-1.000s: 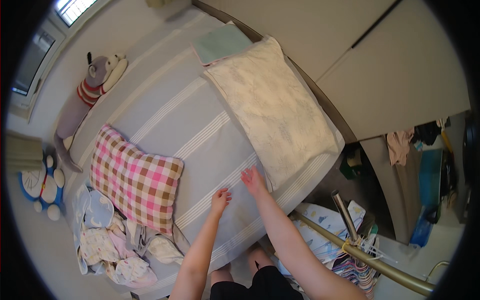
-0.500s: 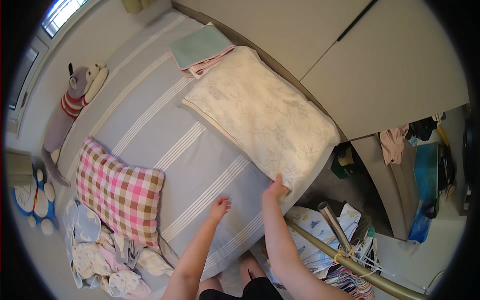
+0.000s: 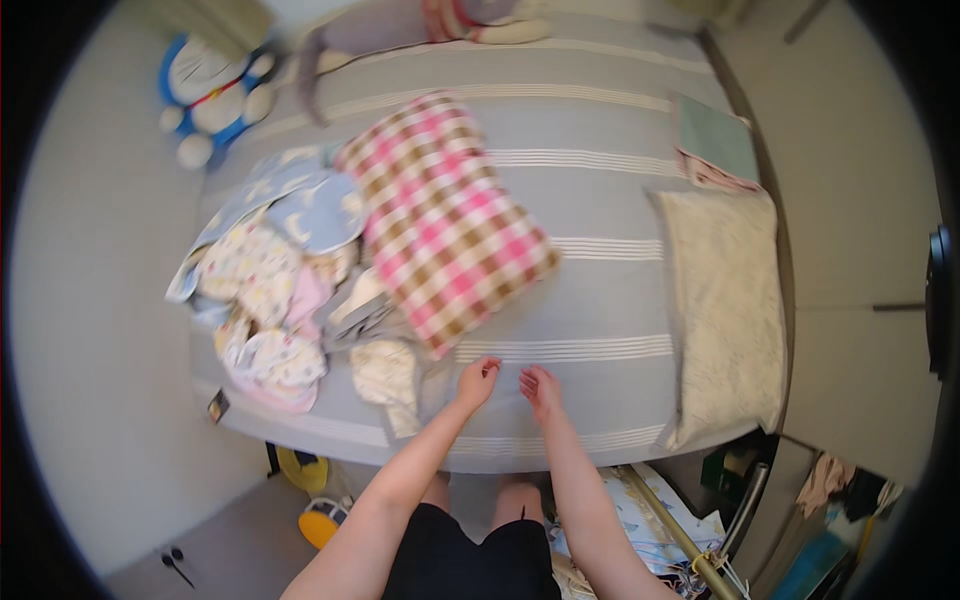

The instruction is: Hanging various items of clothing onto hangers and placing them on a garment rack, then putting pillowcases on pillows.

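My left hand (image 3: 480, 381) hovers over the near part of the bed (image 3: 600, 300), its fingers loosely bent and nothing in them. Close beside it, my right hand (image 3: 540, 390) is also empty, fingers slightly apart. Just beyond the left hand lies a pink, brown and white checked pillow (image 3: 455, 220), set at a slant on the grey striped sheet. A cream patterned pillow (image 3: 725, 310) lies flat along the right edge of the bed. Left of the checked pillow is a loose heap of baby clothes (image 3: 250, 275), with a cream garment (image 3: 385, 375) at its near end.
A folded green and pink cloth (image 3: 718, 145) lies beyond the cream pillow. Plush toys rest at the far side: a long grey one (image 3: 390, 35) and a blue one (image 3: 210, 95). A metal rail (image 3: 680, 530) and hanging clothes are at the near right; cabinets (image 3: 860, 200) border the right.
My right hand has let go of the cream pillow's near corner and come leftward beside my left hand. The view has turned toward the left, and the cream pillow now lies along the right edge.
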A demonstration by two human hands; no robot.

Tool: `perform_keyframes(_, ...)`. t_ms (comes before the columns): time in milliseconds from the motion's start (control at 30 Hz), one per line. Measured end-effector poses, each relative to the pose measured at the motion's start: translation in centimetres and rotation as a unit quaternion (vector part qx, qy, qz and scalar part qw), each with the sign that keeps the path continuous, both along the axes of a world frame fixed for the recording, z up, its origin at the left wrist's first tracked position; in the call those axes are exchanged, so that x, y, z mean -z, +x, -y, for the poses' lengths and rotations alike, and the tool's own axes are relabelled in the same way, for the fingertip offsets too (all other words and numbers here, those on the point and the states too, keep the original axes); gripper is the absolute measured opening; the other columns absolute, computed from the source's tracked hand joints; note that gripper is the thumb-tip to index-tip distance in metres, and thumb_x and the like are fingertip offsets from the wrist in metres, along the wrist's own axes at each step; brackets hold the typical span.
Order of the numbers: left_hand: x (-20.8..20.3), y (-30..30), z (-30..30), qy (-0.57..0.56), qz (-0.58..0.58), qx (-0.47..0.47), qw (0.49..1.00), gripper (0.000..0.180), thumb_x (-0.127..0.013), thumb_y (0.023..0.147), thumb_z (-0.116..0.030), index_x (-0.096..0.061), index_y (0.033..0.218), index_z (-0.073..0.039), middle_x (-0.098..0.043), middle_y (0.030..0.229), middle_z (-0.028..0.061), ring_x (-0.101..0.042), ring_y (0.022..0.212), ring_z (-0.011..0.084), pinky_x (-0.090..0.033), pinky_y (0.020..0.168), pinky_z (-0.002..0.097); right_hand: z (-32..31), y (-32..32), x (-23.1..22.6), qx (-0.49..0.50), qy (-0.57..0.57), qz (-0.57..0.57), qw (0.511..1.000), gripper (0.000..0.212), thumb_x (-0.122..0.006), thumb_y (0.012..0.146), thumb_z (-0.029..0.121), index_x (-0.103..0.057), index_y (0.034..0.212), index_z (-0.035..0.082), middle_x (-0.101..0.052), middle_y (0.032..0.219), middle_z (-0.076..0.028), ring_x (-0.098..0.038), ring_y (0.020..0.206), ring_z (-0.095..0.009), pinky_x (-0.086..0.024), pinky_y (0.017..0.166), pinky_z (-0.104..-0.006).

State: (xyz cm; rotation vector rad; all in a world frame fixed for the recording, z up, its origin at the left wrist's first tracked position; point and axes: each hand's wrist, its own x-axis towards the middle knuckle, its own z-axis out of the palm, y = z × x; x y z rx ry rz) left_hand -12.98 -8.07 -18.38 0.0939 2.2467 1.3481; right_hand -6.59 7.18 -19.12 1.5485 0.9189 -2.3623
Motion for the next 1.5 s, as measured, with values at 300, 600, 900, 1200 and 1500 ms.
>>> perform_keyframes(300, 0.4, 1.0, 27.5, -0.104, 0.007, -0.229, 0.968, 0.016, -0.057, 0.082, -0.011, -0.064, 0.096, -0.007, -0.067, 0.084, 0.0108, -0.065, 0.073, 0.0217, -0.050, 0.066, 0.0314, 19.1, -10.2, -2.1, -0.177, 0.028, 0.011, 0.984, 0.056, -0.067, 0.079, 0.027, -0.043, 0.123, 0.003, -0.050, 0.119, -0.013, -0.052, 0.106, -0.025, -0.046, 0.083, -0.0369)
perform_keyframes(600, 6.0, -0.5, 32.9, -0.068, 0.056, -0.236, 0.968, 0.033, -0.062, 0.082, -0.022, -0.058, 0.108, -0.003, -0.064, 0.097, 0.0131, -0.063, 0.086, 0.0244, -0.048, 0.077, 0.0327, 24.0, -7.5, 6.5, -0.257, 0.654, -0.005, 0.712, 0.070, -0.070, 0.070, 0.019, -0.036, 0.127, -0.002, -0.048, 0.117, -0.022, -0.047, 0.108, -0.035, -0.039, 0.090, -0.0390)
perform_keyframes(900, -4.9, 1.6, 25.2, 0.264, 0.297, -0.394, 0.828, 0.059, -0.067, 0.077, -0.022, -0.043, 0.125, 0.002, -0.055, 0.116, 0.0136, -0.053, 0.105, 0.0211, -0.041, 0.090, 0.0303, 26.0, -0.5, -3.9, -0.567, 0.299, -0.271, 0.718, 0.009, -0.059, 0.077, 0.011, -0.059, 0.079, 0.002, -0.046, 0.060, 0.001, -0.042, 0.060, -0.006, -0.036, 0.052, -0.0256)
perform_keyframes(1200, -10.7, 14.4, 31.6, 0.022, 0.052, -0.266, 0.962, 0.033, -0.057, 0.070, -0.011, -0.062, 0.101, -0.005, -0.065, 0.096, 0.0146, -0.062, 0.087, 0.0277, -0.048, 0.077, 0.0354, 25.9, 0.9, -15.0, -0.471, 0.508, -0.382, 0.611, 0.037, -0.058, 0.070, 0.000, -0.059, 0.106, 0.004, -0.058, 0.104, -0.011, -0.057, 0.087, -0.024, -0.046, 0.072, -0.0310)
perform_keyframes(1500, -25.9, 12.3, 39.1, -0.158, -0.253, -0.036, 0.954, 0.029, -0.066, 0.058, -0.009, -0.063, 0.087, -0.008, -0.061, 0.093, 0.0099, -0.054, 0.095, 0.0329, -0.042, 0.084, 0.0402, 32.2, -2.4, -22.9, -0.631, 0.444, -0.602, 0.206, 0.061, -0.054, 0.063, -0.003, -0.053, 0.121, 0.017, -0.052, 0.124, -0.013, -0.048, 0.110, -0.036, -0.031, 0.102, -0.0460)
